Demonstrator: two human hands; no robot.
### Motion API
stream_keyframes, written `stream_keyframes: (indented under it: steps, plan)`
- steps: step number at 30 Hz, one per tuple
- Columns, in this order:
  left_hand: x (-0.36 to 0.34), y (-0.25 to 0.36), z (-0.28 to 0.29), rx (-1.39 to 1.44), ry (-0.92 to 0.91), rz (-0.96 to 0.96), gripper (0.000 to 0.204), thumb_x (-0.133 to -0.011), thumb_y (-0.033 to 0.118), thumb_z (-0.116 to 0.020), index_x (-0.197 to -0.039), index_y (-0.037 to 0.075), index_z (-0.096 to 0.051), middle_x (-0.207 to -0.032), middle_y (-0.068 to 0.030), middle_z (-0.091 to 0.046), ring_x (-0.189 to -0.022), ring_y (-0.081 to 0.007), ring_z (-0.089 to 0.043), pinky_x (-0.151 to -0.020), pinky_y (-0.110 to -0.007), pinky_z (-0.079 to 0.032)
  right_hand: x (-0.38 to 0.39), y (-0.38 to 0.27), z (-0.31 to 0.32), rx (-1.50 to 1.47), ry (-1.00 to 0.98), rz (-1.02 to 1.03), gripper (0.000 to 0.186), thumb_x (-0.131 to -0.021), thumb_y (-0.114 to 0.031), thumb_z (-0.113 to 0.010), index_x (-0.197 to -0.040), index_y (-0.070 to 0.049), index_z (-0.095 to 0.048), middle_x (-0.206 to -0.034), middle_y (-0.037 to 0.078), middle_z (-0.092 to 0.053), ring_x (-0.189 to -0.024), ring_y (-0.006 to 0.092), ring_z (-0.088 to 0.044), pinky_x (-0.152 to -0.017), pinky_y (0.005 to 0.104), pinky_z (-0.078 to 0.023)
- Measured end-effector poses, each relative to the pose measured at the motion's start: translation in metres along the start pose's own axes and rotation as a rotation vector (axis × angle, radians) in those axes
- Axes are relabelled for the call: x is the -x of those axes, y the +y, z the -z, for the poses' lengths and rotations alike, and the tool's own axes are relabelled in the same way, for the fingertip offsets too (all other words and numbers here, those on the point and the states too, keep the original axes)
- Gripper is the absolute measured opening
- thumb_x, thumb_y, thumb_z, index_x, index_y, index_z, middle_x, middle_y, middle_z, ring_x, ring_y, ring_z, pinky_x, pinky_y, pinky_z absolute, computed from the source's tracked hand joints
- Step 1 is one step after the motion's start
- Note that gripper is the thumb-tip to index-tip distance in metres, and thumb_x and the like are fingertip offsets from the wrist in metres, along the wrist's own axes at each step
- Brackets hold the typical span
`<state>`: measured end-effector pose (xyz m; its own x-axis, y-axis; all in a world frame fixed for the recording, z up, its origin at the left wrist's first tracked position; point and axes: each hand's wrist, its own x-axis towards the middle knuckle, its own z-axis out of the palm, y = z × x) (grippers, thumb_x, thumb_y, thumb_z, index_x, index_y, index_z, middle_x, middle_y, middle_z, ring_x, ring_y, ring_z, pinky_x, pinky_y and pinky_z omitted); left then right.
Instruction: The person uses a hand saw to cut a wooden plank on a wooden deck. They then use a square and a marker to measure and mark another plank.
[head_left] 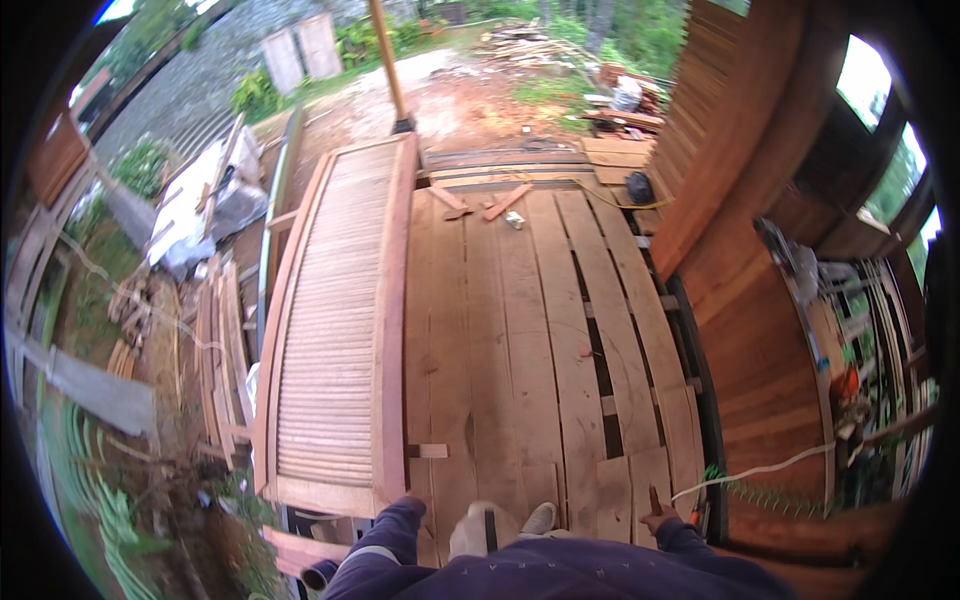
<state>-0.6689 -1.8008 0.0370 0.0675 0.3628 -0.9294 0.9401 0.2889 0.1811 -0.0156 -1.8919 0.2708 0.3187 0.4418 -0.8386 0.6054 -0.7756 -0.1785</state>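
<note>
— Plank deck (487, 330), outdoors, gaps between several boards; it runs along the right side of the louvered panel (335, 300). I take that panel as landmark. What do you read nearest my remote view?

— Pale shoe (540, 518) on the boards, right of the panel's near end. Left hand (418, 508): at the panel's near right corner, partly hidden by its own sleeve. From this feed I cannot tell whether it grips the frame or only rests by it.

— And the right hand (660, 517)?

— Well apart from the left, to the panel's right across the boards, one finger seemingly extended forward. Too small for me to tell whether it holds anything. White cord (740, 474) beside it, leading farther from the panel.

— Panel itself?

— Lengthwise, pointing away from the wearer, slats crosswise within a reddish frame. I log a short wood block (430, 451) jutting from its right side, near end.

— Farther out?

— Wood strips (507, 202) and a small white object (514, 221), right of the panel's far end. Upright post (389, 65) just beyond that end; past it, bare earth (450, 95).
</note>
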Motion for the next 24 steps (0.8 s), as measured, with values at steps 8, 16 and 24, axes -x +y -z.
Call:
stream_keyframes:
  steps: [8, 16, 24]
  plan:
    - [-0.051, 0.067, -0.027, 0.74, 0.226, -0.169, 0.047, -0.092, 0.044, -0.054, -0.124, 0.011, -0.064, -0.123, -0.0187, -0.065, -0.116, -0.03, -0.06, -0.101, -0.041, -0.044, -0.11, -0.24, 0.044, 0.076, 0.164, 0.127, 0.061, -0.07, -0.043, -0.073, -0.111, 0.003, -0.066, -0.105, 0.026, -0.068, -0.103, 0.0391, -0.064, -0.087, 0.0417, -0.051]
    - [0.041, 0.105, 0.268, 0.675, 0.652, -0.074, 0.03, -0.083, 0.03, -0.062, -0.106, 0.015, -0.074, -0.093, -0.0153, -0.072, -0.089, -0.0275, -0.069, -0.082, -0.039, -0.054, -0.173, -0.37, 0.095, 0.125, 0.143, 0.106, 0.063, -0.073, -0.041, -0.072, -0.118, 0.001, -0.064, -0.111, 0.023, -0.068, -0.1, 0.0362, -0.066, -0.086, 0.0382, -0.053]
    - [-0.027, 0.213, 0.449, 1.198, 0.317, -0.295, 0.038, -0.088, 0.031, -0.064, -0.115, 0.005, -0.067, -0.088, -0.01, -0.073, -0.074, -0.0188, -0.069, -0.067, -0.03, -0.054, -0.173, -0.535, 0.159, 0.184, 0.192, 0.533, 0.043, -0.076, -0.042, -0.071, -0.094, -0.003, -0.066, -0.082, 0.021, -0.067, -0.077, 0.0373, -0.066, -0.072, 0.0434, -0.051]
